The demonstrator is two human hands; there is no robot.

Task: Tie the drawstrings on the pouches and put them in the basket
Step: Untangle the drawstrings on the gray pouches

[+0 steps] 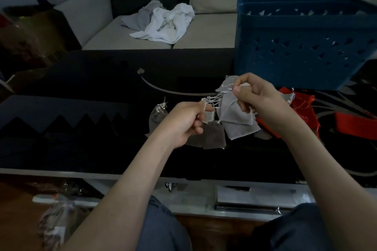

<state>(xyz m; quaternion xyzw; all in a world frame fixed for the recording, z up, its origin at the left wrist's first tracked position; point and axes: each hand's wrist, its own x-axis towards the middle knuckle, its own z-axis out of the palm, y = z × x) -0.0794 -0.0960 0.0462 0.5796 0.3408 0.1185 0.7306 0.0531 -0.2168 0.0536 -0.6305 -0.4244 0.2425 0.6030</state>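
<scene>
Head view: a person at a dark table works on a grey pouch, held in the air just in front of the blue basket, by its near left corner.
Right hand: fingers curled, pinching the pouch's gathered neck.
Left hand: curled, pinching the white strings and drawing them away from the basket.
Step in hand: apparently tightening the strings before the knot. Whether a knot has formed cannot be told.
Doing it well: keep the neck pinched, pull both strings evenly and cinch close to the cloth, so the mouth stays shut when dropped in.
Waiting: more grey pouches lie below the hands and red pouches below the basket's front wall.
</scene>
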